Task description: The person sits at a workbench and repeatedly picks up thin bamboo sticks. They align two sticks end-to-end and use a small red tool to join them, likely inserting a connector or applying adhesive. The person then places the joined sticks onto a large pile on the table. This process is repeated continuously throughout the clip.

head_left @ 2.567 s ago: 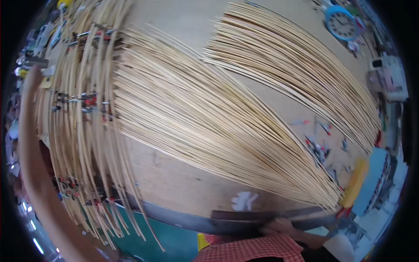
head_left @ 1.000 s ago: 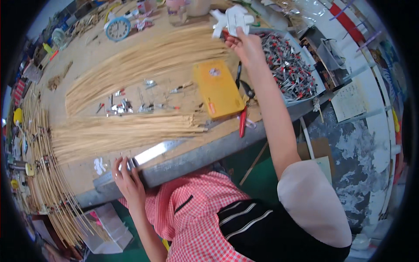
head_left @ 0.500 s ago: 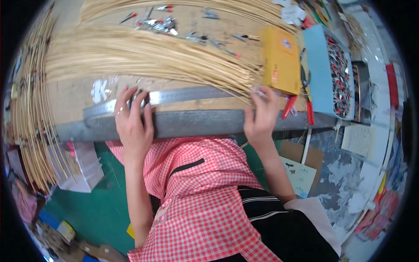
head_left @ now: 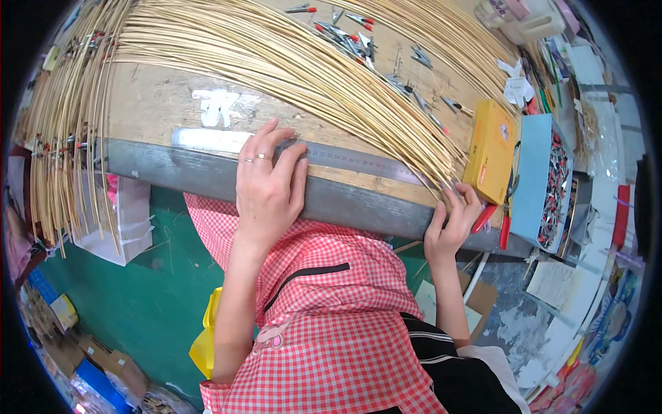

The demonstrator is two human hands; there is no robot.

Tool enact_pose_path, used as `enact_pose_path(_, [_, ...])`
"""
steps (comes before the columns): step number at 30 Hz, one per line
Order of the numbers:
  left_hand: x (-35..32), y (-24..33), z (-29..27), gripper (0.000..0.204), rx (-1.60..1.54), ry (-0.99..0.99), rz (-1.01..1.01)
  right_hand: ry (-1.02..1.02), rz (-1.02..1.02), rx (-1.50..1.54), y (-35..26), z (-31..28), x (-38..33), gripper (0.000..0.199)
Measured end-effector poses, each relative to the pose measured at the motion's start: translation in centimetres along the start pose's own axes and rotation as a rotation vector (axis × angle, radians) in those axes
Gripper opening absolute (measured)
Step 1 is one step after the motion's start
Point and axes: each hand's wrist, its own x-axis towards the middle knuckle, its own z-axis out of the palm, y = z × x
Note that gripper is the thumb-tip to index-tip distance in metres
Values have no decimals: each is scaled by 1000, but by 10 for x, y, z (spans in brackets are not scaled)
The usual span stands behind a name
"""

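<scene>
A long steel ruler [head_left: 358,163] lies along the near edge of the wooden workbench [head_left: 152,93]. My left hand [head_left: 270,183], a ring on one finger, rests over it with bent fingers; the thumb tip is close to the index finger. A dark patch shows beneath these fingers, too covered to name. Thin bamboo sticks [head_left: 289,69] lie in a loose bundle slanting across the bench. At their right ends, just past the ruler's end, my right hand [head_left: 452,219] pinches the tip of a stick between thumb and fingers.
Metal clips with red tips [head_left: 352,43] lie scattered behind the bundle. Right of it stand a yellow box [head_left: 491,152], red-handled pliers [head_left: 507,214] and a blue box [head_left: 529,172] full of clips. More clipped sticks [head_left: 65,138] overhang the bench at left.
The view has shifted and turned, so the bench now slants down to the right. My left hand has moved right along the ruler. My right hand remains at the stick ends.
</scene>
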Motion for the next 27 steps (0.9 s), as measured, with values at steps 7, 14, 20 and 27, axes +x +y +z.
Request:
enact_pose_path(7, [-1, -1, -3, 15, -23, 5, -1, -11, 18, -10, -2, 1, -1, 21])
enact_pose_path(14, [-3, -7, -2, 15, -58, 48, 2, 8, 32, -30, -3, 2, -3, 19])
enact_pose_path(20, [-9, -11, 0, 13, -52, 116, -16, 15, 4, -25, -4, 5, -6, 19])
enact_pose_path(27, [-19, -14, -2, 19, -46, 185, 0, -14, -81, -94, 7, 7, -9, 18])
